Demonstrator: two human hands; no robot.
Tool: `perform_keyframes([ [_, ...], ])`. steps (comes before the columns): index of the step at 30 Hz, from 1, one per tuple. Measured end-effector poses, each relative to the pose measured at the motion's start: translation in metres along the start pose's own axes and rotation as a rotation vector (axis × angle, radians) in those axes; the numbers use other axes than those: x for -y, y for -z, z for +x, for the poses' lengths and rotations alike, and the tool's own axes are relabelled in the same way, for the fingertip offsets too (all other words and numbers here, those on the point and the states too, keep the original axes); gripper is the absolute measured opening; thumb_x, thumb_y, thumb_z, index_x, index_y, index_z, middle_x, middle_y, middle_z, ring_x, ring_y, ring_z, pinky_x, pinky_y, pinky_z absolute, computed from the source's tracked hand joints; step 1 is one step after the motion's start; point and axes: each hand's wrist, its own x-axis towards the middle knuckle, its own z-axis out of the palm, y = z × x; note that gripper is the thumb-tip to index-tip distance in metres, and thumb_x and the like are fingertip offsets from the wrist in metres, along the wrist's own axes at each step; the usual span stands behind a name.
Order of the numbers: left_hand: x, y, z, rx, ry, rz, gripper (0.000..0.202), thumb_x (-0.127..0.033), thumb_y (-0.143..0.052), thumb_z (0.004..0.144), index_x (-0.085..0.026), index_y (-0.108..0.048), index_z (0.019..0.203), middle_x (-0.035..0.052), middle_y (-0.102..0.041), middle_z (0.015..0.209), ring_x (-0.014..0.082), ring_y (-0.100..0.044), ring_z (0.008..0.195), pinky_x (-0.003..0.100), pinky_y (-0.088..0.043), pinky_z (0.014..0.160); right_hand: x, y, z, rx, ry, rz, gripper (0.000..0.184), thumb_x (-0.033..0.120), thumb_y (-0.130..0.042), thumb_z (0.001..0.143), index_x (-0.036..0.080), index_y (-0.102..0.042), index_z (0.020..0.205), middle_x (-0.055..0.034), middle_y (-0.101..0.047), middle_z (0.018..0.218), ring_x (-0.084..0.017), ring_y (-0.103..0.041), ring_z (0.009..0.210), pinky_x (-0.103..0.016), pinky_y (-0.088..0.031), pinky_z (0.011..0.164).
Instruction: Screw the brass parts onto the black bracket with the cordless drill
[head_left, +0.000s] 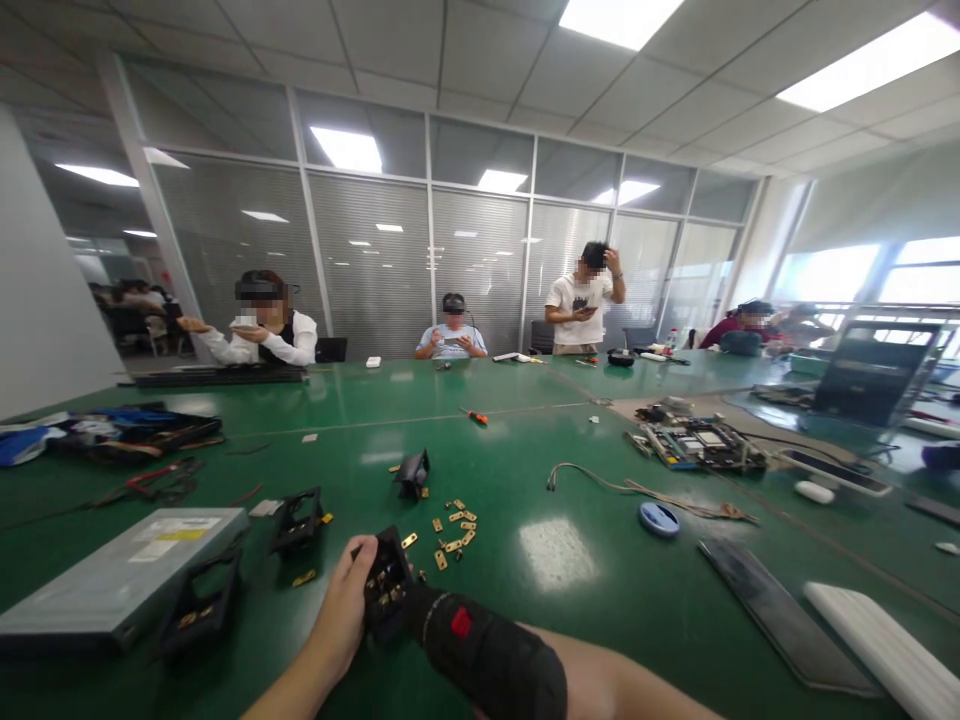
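My left hand is closed on the side of a black plastic housing with brass fittings inside, held tilted up above the table. The front end of a black cordless drill with a red mark on top meets the housing's right side. Behind the drill runs my right forearm; the drill's body hides the fingers gripping it. Just beyond the housing, small brass plates and screws lie scattered. More black housings stand nearby: one farther out, one to the left, and one nearer me.
A grey metal drive box sits at left, with cables and pliers behind. An orange screwdriver lies mid-table. To the right are a thin cable, a blue round lid, a dark panel and a circuit board. Several people are across the table.
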Motion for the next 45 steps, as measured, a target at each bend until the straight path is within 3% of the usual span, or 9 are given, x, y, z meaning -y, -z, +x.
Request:
perform_keyframes([
  [2,0.003,0.001,0.002,0.019,-0.045,-0.021,0.050,-0.055,-0.081,0.072,-0.024,-0.052,0.099,-0.0002,-0.071,0.080,0.0252,-0.073,0.074,0.036,-0.058,0.064,-0.011,0.005,0.011,-0.006,-0.001,0.013,0.035,0.033,-0.087,0.074,0.011,-0.068,0.094,-0.0049,-0.071,0.088,-0.016,-0.069,0.072,-0.028,-0.058,0.065],
  [3,0.005,0.001,0.003,0.022,-0.069,-0.026,0.052,-0.056,-0.081,0.071,-0.023,-0.052,0.099,0.0000,-0.071,0.079,0.0254,-0.073,0.073,0.037,-0.059,0.064,-0.016,0.006,0.017,-0.003,-0.001,0.029,0.041,0.029,-0.095,0.057,0.011,-0.063,0.076,-0.0005,-0.067,0.069,-0.012,-0.064,0.055,-0.022,-0.052,0.053],
  [4,0.007,0.001,0.004,0.023,-0.091,-0.032,0.052,-0.056,-0.081,0.072,-0.023,-0.052,0.099,0.0002,-0.071,0.079,0.0252,-0.073,0.072,0.038,-0.059,0.065,-0.020,0.006,0.020,0.034,-0.006,0.065,0.048,0.026,-0.098,0.044,0.012,-0.058,0.067,0.0021,-0.063,0.056,-0.012,-0.061,0.046,-0.021,-0.050,0.047],
  [6,0.009,0.000,0.004,0.031,-0.118,-0.050,0.051,-0.055,-0.079,0.074,-0.021,-0.053,0.101,0.0018,-0.071,0.080,0.0254,-0.074,0.071,0.039,-0.060,0.066,-0.022,0.003,0.023,0.128,-0.010,0.167,0.054,0.024,-0.097,0.036,0.014,-0.054,0.067,0.0023,-0.061,0.051,-0.018,-0.065,0.044,-0.025,-0.053,0.046],
  [11,0.009,-0.005,0.001,-0.016,-0.092,-0.147,0.035,-0.050,-0.065,0.090,-0.018,-0.056,0.101,0.0048,-0.071,0.082,0.0225,-0.074,0.072,0.038,-0.060,0.072,-0.014,0.000,0.013,0.100,0.035,0.238,0.051,0.016,-0.089,0.043,0.015,-0.056,0.082,0.0023,-0.066,0.061,-0.020,-0.070,0.050,-0.025,-0.055,0.047],
  [14,0.007,-0.005,-0.002,0.045,-0.023,-0.179,0.047,-0.059,-0.044,0.098,-0.015,-0.061,0.099,0.0117,-0.073,0.085,0.0253,-0.075,0.077,0.040,-0.060,0.076,-0.014,0.004,0.010,0.133,0.050,0.221,0.043,0.019,-0.083,0.051,0.014,-0.056,0.085,0.0008,-0.065,0.062,-0.022,-0.071,0.053,-0.026,-0.054,0.047],
  [17,0.005,-0.002,-0.003,0.010,-0.009,-0.190,0.057,-0.065,-0.035,0.098,-0.016,-0.064,0.103,0.0142,-0.075,0.090,0.0280,-0.075,0.083,0.043,-0.060,0.079,-0.015,0.008,0.011,0.163,0.068,0.209,0.042,0.020,-0.079,0.051,0.013,-0.057,0.087,0.0002,-0.065,0.063,-0.022,-0.070,0.053,-0.027,-0.054,0.047],
  [25,0.004,-0.002,0.004,-0.050,0.068,-0.159,0.037,-0.043,-0.044,0.101,-0.014,-0.065,0.107,0.0128,-0.076,0.089,0.0252,-0.075,0.079,0.040,-0.059,0.080,-0.007,0.006,0.001,0.162,0.113,0.171,0.037,0.022,-0.076,0.056,0.012,-0.060,0.088,-0.0026,-0.068,0.067,-0.022,-0.072,0.056,-0.027,-0.056,0.049],
  [45,0.005,0.000,0.011,-0.041,0.128,-0.113,0.047,-0.047,-0.040,0.099,-0.012,-0.069,0.109,0.0132,-0.076,0.088,0.0250,-0.075,0.077,0.039,-0.059,0.079,-0.013,0.009,0.002,0.207,0.122,0.232,0.037,0.020,-0.078,0.060,0.011,-0.061,0.091,-0.0033,-0.069,0.070,-0.024,-0.075,0.061,-0.027,-0.059,0.051],
])
